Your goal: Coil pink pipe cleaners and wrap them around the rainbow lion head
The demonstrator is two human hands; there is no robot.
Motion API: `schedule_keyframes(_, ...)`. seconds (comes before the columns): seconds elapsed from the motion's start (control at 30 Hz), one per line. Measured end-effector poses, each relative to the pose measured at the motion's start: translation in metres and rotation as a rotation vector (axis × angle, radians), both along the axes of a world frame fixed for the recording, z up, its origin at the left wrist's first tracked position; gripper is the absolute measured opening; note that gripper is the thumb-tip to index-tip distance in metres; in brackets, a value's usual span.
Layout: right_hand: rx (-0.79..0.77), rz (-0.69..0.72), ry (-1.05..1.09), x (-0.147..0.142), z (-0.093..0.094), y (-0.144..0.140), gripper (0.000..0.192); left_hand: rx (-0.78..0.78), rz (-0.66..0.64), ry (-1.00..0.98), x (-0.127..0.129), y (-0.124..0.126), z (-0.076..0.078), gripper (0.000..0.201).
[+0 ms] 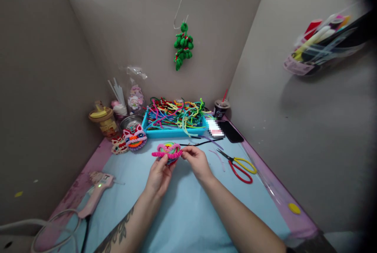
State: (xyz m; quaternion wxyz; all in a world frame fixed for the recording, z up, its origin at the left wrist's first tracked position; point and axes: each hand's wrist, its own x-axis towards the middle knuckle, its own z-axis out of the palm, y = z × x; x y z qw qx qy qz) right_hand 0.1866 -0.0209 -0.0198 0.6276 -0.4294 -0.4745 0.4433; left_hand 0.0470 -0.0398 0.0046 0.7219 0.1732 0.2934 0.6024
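Holding a pipe-cleaner craft (167, 152) in both hands above the blue mat (188, 206).
Left hand (159, 174) grips it from below; right hand (196, 159) pinches its pink edge; scissors (240, 165) nearby.

No lettering, label, brand or number can be read anywhere on the craft table (188, 213), and a small patch beyond the fingers is blurred out.

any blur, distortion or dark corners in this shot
Head view: wide-angle bend in the grey partition walls, a dark vignette at the right corners, a pixelated patch beside the blue tray, and the hung organiser smeared; both hands and the pink piece fairly sharp.
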Motion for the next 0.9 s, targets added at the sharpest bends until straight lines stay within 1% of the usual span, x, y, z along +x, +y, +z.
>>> schedule_keyframes(0.1, 0.020, -0.005, -0.004, -0.001, 0.000, -0.002, 0.014, -0.060, -0.008, -0.048, -0.002, 0.003, -0.002, 0.014)
schedule_keyframes(0.17, 0.057, -0.013, -0.041, -0.001, 0.002, -0.004, 0.014, -0.072, -0.019, -0.069, -0.003, 0.004, -0.001, 0.011)
schedule_keyframes(0.27, 0.142, -0.057, -0.156, -0.002, 0.005, -0.009, 0.013, -0.055, -0.017, -0.079, -0.002, 0.004, 0.001, 0.013)
schedule_keyframes(0.33, 0.173, -0.099, -0.220, -0.003, 0.005, -0.011, 0.013, -0.042, -0.018, -0.082, -0.002, 0.004, 0.003, 0.016)
schedule_keyframes(0.5, 0.142, -0.145, -0.241, -0.003, 0.005, -0.012, 0.012, -0.052, -0.033, -0.078, -0.004, 0.004, 0.001, 0.019)
schedule_keyframes(0.63, 0.191, -0.165, -0.365, -0.001, 0.010, -0.014, 0.012, -0.024, -0.035, -0.061, -0.003, 0.003, 0.000, 0.017)
schedule_keyframes(0.73, 0.216, -0.162, -0.436, 0.000, 0.012, -0.016, 0.014, -0.007, -0.021, -0.054, -0.001, 0.002, 0.001, 0.018)
schedule_keyframes(0.9, 0.193, -0.164, -0.456, 0.000, 0.012, -0.015, 0.015, -0.016, 0.014, -0.048, -0.001, 0.002, 0.001, 0.012)
